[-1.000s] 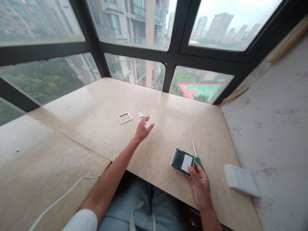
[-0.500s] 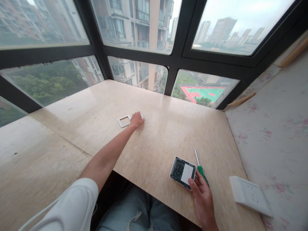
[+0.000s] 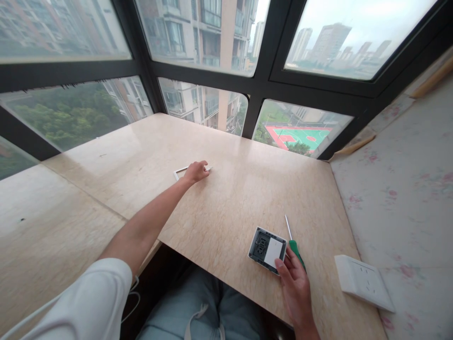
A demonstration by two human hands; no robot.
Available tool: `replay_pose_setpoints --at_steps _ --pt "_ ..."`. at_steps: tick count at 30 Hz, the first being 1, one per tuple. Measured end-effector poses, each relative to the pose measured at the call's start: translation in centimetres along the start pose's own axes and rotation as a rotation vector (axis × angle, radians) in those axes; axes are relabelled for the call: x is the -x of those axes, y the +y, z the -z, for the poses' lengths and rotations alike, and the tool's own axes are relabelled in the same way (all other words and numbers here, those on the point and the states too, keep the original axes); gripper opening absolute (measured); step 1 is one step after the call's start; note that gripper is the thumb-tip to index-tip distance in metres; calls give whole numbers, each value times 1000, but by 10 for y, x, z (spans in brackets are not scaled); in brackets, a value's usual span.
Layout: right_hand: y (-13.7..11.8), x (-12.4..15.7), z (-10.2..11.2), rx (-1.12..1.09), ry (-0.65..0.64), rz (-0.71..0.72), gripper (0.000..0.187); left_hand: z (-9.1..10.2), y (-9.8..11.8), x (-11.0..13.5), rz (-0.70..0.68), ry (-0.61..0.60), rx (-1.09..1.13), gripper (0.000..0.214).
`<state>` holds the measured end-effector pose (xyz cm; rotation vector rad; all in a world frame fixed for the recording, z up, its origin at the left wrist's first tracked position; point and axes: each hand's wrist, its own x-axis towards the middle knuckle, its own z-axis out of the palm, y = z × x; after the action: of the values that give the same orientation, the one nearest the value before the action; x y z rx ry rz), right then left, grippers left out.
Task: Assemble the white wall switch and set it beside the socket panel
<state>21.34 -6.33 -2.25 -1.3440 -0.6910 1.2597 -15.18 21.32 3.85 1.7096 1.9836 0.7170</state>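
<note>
My right hand [image 3: 295,282] grips a square light switch [image 3: 262,246] by its right edge, thumb on top. The switch has a white rim, a dark inside and one white rocker [image 3: 273,252] on its right half; the left half shows the bare mechanism. Under and beside the right fingers lies a screwdriver [image 3: 296,251] with a green handle, its shaft pointing away from me. Farther off, my left hand [image 3: 197,172] is closed at a small white piece [image 3: 209,168], whose tip shows by the fingertips. A white square frame [image 3: 178,173] lies partly hidden behind that hand.
The marble-patterned tabletop [image 3: 226,203] runs up to dark window frames [image 3: 205,81]. A white socket block [image 3: 364,282] rests at the right by the flowered wall [image 3: 396,226]. A white cable [image 3: 133,298] hangs near the table's front edge at the left.
My left hand has shifted slightly left, covering more of the white frame and showing its fingers from the side. The right hand and the switch stay nearly in place; the view has shifted slightly.
</note>
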Motion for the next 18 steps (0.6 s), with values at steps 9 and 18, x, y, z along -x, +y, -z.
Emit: replay_pose_setpoints --at_steps 9,18 --pt "-2 2 -3 48 1 58 79 -6 4 24 251 34 744 29" --pt "-5 3 -4 48 -10 63 79 -41 53 100 366 -163 1458 11"
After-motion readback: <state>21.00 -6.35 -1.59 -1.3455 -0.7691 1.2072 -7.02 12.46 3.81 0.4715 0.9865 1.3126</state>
